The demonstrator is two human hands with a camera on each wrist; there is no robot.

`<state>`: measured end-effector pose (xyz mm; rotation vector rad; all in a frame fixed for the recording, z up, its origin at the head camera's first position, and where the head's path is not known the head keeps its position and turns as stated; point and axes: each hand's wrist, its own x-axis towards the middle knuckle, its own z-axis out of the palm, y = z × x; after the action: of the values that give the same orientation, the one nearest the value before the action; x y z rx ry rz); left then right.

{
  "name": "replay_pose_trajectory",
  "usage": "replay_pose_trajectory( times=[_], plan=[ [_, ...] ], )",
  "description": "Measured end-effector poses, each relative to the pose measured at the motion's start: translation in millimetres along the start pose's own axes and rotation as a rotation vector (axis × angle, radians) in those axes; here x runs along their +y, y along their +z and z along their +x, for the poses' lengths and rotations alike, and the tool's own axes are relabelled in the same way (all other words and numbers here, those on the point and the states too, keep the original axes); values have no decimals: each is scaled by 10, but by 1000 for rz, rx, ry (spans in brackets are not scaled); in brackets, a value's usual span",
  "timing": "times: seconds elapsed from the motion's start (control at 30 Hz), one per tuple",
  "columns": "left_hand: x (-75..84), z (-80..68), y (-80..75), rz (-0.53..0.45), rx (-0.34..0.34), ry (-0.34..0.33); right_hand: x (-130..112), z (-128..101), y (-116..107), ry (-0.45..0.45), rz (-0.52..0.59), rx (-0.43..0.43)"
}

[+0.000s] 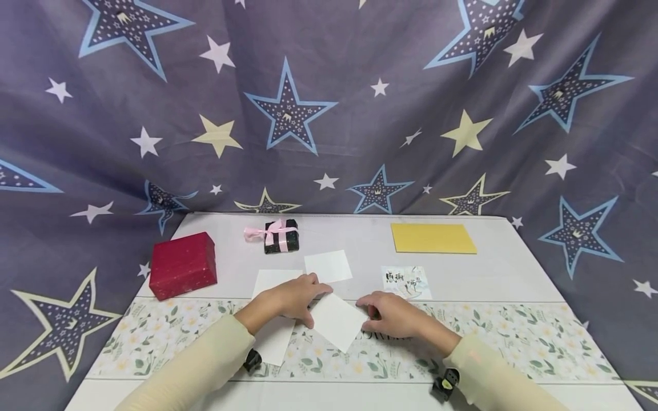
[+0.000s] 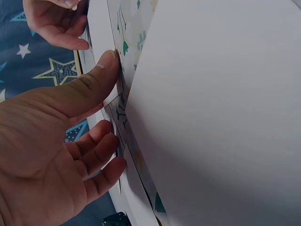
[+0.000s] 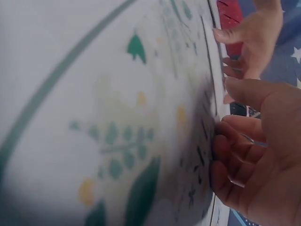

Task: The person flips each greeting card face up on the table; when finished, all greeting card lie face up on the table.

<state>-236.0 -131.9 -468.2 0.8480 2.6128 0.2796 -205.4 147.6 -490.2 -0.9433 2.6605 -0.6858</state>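
Both open hands (image 1: 293, 299) (image 1: 393, 314) flat on white card (image 1: 339, 322), red box (image 1: 182, 265) well left.

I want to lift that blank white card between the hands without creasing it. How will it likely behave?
The white card lies flat and thin on the table runner, so it is probably light and hard to get under. It likely flexes if lifted by one corner. With the left hand and right hand at opposite edges, it may slide when pushed.

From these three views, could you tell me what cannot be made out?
- Printed card: head view, lettering too small to read.
- Left hand: its fingertips hide whether they pinch the white card.
- Right hand: right wrist view is blurred; contact unclear.
- Red box: contents hidden by wrapping.
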Motion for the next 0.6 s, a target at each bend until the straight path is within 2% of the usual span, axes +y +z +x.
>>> replay_pose_trajectory(
  times=[0.33, 0.5, 0.6],
  plan=[
    [20, 54, -16, 68, 23, 44, -4, -1, 60, -23, -1, 12],
    [11, 62, -24, 106, 24, 64, 14, 0, 78, -37, 58, 11],
    [5, 65, -31, 120, 27, 74, -1, 3, 75, -14, 124, 6]
  ],
)
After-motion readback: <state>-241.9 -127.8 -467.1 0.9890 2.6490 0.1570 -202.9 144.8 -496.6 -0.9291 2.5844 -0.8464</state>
